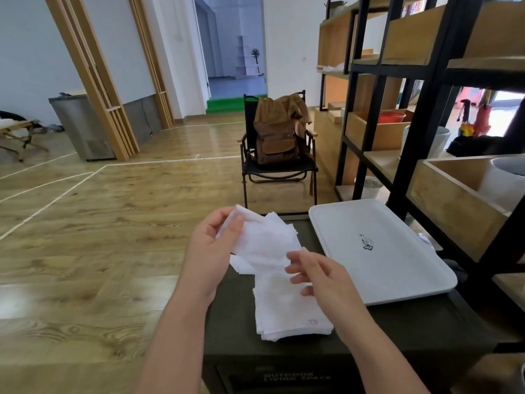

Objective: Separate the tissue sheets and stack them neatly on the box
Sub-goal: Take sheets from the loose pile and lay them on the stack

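Fingers: our left hand [212, 245] pinches a bunch of tissue sheets [264, 240]; our right hand [318, 277] is loosely spread, touching them.
Stack: tissue pile [287, 311] lies on the dark box [369, 331], beside the white tray [377, 251].

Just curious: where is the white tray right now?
In the head view, the white tray lies on the right side of the dark box, beside the tissue stack.

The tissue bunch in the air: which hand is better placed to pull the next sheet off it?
The right hand, probably. Its fingers are loose at the near edge of the tissue bunch and just above the stack on the box. The left hand grips the bunch, so it is occupied.
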Available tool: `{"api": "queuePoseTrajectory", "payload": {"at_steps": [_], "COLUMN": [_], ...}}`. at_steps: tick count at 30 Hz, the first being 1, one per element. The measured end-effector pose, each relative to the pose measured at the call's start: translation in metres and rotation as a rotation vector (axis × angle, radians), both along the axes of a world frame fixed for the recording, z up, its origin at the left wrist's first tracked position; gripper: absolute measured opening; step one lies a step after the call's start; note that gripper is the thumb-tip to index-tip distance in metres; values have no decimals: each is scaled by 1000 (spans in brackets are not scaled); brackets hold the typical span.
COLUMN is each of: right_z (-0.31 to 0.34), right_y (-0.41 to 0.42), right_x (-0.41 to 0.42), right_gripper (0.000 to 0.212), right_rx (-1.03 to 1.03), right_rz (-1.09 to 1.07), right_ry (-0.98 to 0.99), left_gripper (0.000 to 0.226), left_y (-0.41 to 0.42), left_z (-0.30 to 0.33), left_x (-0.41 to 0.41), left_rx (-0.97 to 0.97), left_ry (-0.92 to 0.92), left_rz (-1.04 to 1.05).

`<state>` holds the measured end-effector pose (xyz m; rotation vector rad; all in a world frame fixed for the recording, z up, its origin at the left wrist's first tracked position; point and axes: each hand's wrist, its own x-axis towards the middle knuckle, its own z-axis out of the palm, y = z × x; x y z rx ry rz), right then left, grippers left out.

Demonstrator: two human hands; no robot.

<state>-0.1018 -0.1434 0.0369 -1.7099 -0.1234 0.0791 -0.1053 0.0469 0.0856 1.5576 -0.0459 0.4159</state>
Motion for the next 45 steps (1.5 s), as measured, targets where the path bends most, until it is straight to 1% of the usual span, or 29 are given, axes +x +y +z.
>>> {"api": "queuePoseTrajectory", "payload": {"at_steps": [2,3,5,8,11,12,13,15,17,18,22,25,26,28,30,31,36,38,41,45], "right_z": [8,12,16,17,18,19,19,20,21,21,19,17,16,13,11,10,7,5,3,-2], "right_y": [5,5,4,3,-1,-2,-3,-5,-6,-8,-13,-13,-13,-13,-14,-15,-14,-14,-16,-18], "right_x": [1,2,4,4,1,-1,-3,-7,-9,-10,-12,-11,-11,-10,-10,-10,-10,-10,-11,-12], "right_gripper": [45,50,50,38,22,19,18,15,13,14,17,28,35,46,51,50,39,36,29,20], "right_rx": [164,250,340,232,177,154,133,105,90,85,153,185,178,128,54,22,-93,-140,-223,-280], "right_rz": [84,98,104,34,41,65,91,121,116,104,-3,-94,-107,-102,-77,-71,-119,-135,-137,-146], "right_ry": [179,226,207,104,58,48,38,28,18,9,-99,-190,-213,-254,-278,-287,-314,-327,-367,-438], "left_gripper": [13,14,16,22,47,51,48,30,13,10,11,31,36,40,36,33,22,20,20,19], "left_y": [-1,-2,-2,0,0,-2,-6,-13,-17,-18,-23,-24,-23,-19,-17,-17,-20,-20,-21,-23], "left_z": [-2,-4,-13,-30,-36,-36,-35,-37,-39,-40,-43,-48,-48,-49,-48,-48,-48,-49,-50,-51], "left_x": [-11,-17,-29,-41,-43,-44,-43,-41,-40,-40,-39,-37,-36,-37,-37,-37,-37,-37,-38,-39], "left_rx": [-6,3,28,57,85,77,70,46,-21,-53,-79,-64,-37,110,259,291,284,321,403,626], "left_ry": [-8,-3,44,169,244,259,267,237,165,130,67,74,77,69,45,40,56,60,46,-50], "left_rz": [-44,-70,-123,-138,-165,-174,-185,-171,-80,-41,38,95,103,125,141,151,188,204,253,341]}}
